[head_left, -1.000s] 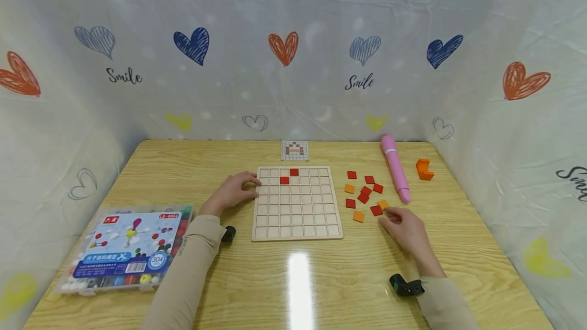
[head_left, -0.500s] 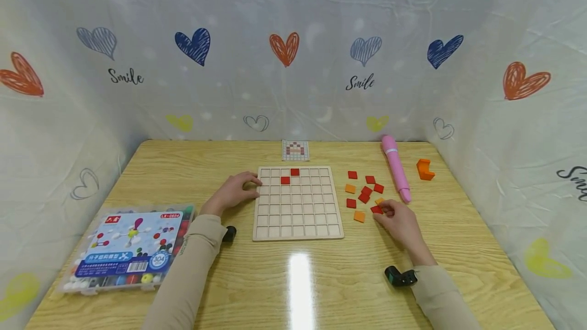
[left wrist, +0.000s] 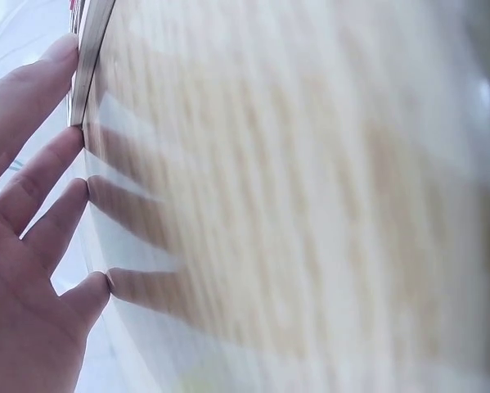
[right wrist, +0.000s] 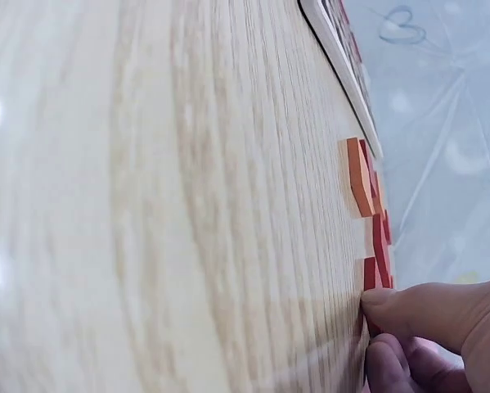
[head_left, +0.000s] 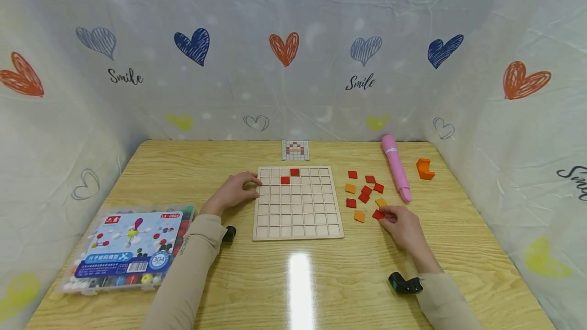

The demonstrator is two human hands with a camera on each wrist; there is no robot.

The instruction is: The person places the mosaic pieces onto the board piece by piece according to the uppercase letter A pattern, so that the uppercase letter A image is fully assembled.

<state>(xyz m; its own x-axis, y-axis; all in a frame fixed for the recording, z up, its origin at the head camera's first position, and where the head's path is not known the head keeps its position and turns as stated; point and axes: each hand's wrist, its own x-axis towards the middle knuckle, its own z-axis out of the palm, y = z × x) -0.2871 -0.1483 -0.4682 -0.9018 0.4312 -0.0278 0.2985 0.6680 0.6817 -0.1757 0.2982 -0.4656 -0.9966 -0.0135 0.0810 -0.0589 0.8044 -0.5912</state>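
On the tabletop (head_left: 206, 157) there is one wooden board (head_left: 296, 209), which has seven columns and seven rows of squares. In its far part there are two red tiles (head_left: 285, 180). To the right of it I count seven loose red tiles (head_left: 352, 174) and three orange tiles (head_left: 350, 188). There are two hands, one left hand (head_left: 233, 191) and one right hand (head_left: 403, 224). Also there are one pink stick (head_left: 396, 169), one orange bracket (head_left: 421, 169), one pattern card (head_left: 295, 150) at the far side and, at the left, one plastic box (head_left: 128, 248).

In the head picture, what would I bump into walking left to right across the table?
Plastic box → left hand → grid board → loose tiles → right hand → orange block.
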